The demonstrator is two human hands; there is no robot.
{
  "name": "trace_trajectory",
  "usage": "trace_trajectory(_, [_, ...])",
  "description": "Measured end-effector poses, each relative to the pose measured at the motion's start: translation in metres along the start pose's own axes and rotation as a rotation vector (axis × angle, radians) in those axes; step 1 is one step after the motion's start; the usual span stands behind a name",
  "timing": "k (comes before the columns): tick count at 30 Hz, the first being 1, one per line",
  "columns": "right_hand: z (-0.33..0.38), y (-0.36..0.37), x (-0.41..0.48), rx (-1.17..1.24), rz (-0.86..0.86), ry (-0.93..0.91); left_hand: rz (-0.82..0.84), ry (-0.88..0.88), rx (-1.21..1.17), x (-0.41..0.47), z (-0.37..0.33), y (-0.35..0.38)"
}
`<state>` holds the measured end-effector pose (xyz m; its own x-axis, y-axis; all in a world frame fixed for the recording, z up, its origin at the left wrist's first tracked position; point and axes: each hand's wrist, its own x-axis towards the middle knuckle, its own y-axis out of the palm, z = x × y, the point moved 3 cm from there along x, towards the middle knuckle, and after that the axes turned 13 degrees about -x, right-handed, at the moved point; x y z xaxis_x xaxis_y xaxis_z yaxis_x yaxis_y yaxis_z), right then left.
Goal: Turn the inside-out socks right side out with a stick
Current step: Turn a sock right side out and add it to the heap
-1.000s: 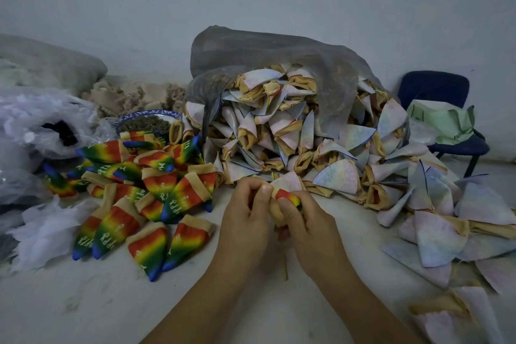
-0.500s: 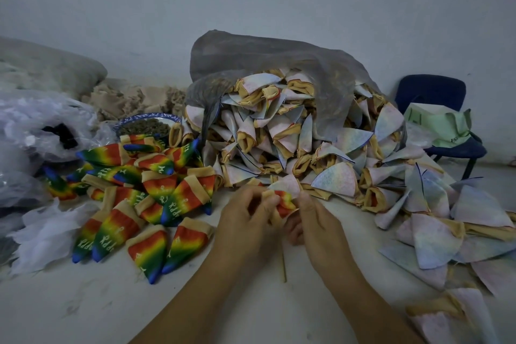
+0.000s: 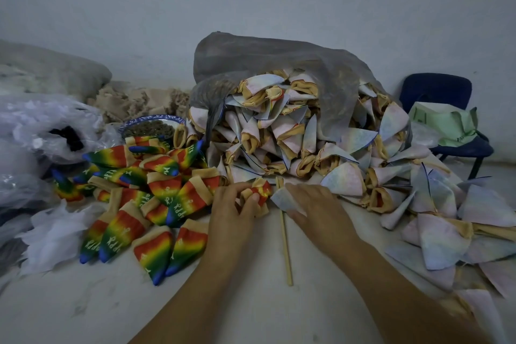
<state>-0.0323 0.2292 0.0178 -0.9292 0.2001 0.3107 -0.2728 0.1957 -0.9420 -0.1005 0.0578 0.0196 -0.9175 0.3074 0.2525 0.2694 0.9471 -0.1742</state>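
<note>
Gripping the likely soft, light half-turned sock (image 3: 258,194) by its cuff, centred on the work surface (image 3: 251,304), the left hand (image 3: 231,211) curls tight while the right hand (image 3: 318,207) pinches a pale sock (image 3: 282,200) beside the stick (image 3: 285,243).

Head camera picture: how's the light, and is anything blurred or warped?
Head view: dim, flat, bluish light, no glare, faint shadows under the left hand gripping a rainbow sock and the right hand pinching a pale sock; the stick is sharp; wide-angle bending stretches the edges.
</note>
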Motion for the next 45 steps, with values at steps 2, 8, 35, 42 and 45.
trace_trajectory(2, [-0.005,0.000,-0.002,-0.033,-0.066,0.079,0.010,0.012,0.049,0.000,-0.001,0.000])
trace_trajectory(8, [-0.011,-0.013,-0.015,0.289,-0.283,0.220,0.119,0.223,0.266,-0.010,-0.011,0.011])
trace_trajectory(35, [0.029,-0.046,-0.031,0.681,-0.290,-0.040,0.048,-0.179,-0.536,-0.007,-0.020,0.014])
trace_trajectory(42, [0.029,-0.057,-0.034,0.577,-0.447,-0.074,0.115,-0.211,-0.548,-0.011,-0.019,0.017])
trace_trajectory(45, [0.021,-0.058,-0.036,0.535,-0.506,0.054,0.115,-0.078,-0.598,-0.016,-0.025,0.020])
